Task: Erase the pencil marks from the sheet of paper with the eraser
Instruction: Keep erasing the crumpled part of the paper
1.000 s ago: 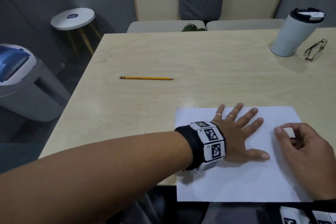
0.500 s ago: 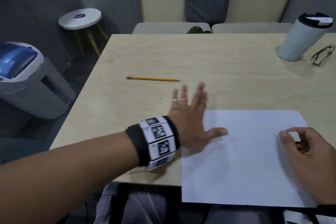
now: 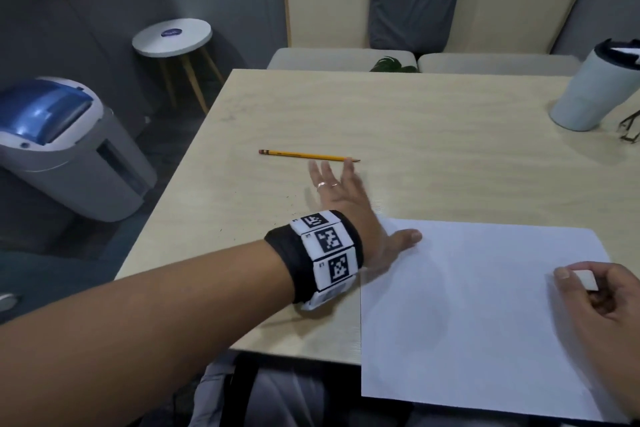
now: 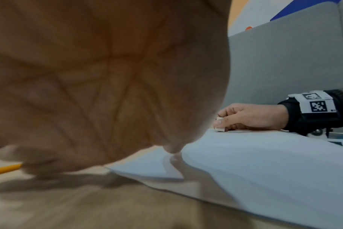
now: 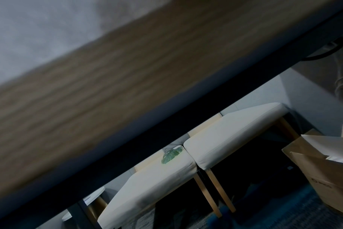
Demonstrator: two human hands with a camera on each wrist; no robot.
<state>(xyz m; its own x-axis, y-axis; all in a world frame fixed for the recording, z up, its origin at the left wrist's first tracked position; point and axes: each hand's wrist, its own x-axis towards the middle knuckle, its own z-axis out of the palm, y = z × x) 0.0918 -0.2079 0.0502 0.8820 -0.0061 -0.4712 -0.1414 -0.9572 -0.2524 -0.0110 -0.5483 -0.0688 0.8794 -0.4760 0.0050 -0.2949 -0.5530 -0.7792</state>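
Observation:
A white sheet of paper [image 3: 467,305] lies at the table's near edge and hangs a little over it; I make out no pencil marks on it. My right hand [image 3: 602,302] rests on the sheet's right side and pinches a small white eraser [image 3: 587,279], also visible in the left wrist view as the eraser [image 4: 219,127] standing on the paper [image 4: 264,162]. My left hand [image 3: 341,198] is flat with straight fingers on the bare table left of the sheet; its fingertips [image 3: 348,166] nearly reach a yellow pencil [image 3: 304,155], and its thumb touches the paper's upper left corner. The right wrist view shows only the table's underside.
A pale tumbler [image 3: 592,90] with a dark lid and a pair of glasses [image 3: 630,130] stand at the far right of the wooden table [image 3: 415,121]. Eraser crumbs dot the table left of the sheet. Two chairs stand behind; a grey bin [image 3: 65,146] and a round stool [image 3: 172,36] are to the left.
My left hand has left the sheet and slid up and to the left across the table towards the pencil. The right hand with the eraser has stayed in place.

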